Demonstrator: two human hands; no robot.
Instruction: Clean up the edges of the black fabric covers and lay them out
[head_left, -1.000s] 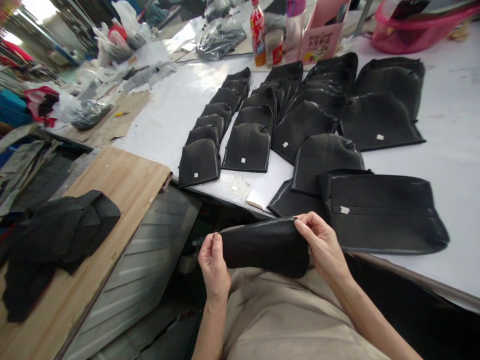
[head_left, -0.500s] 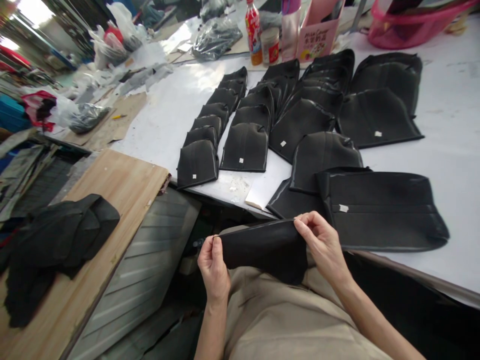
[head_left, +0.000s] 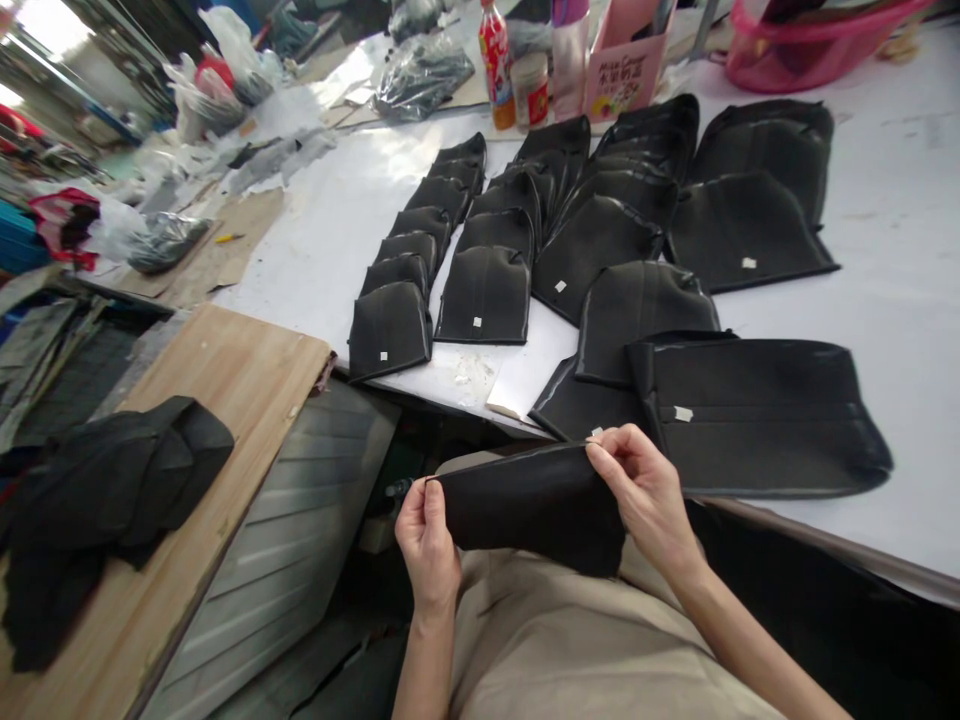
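A black leather-like cover piece is stretched between my two hands, above my lap and in front of the table edge. My left hand pinches its upper left corner between thumb and fingers. At its upper right corner, my right hand grips the same edge in a pinch. The lower part of the piece hangs down in a curve. Closest to my right hand on the table lies a large black cover with a small white tag, overlapping another black cover.
On the white table stand rows of overlapping black covers. Behind them are a drink bottle, a jar, a pink box and a pink basin. Black fabric lies on a wooden board at left.
The held piece's lower edge hangs slightly lower and its face has tilted. Both hands keep their pinches in nearly the same place. The view has shifted slightly.
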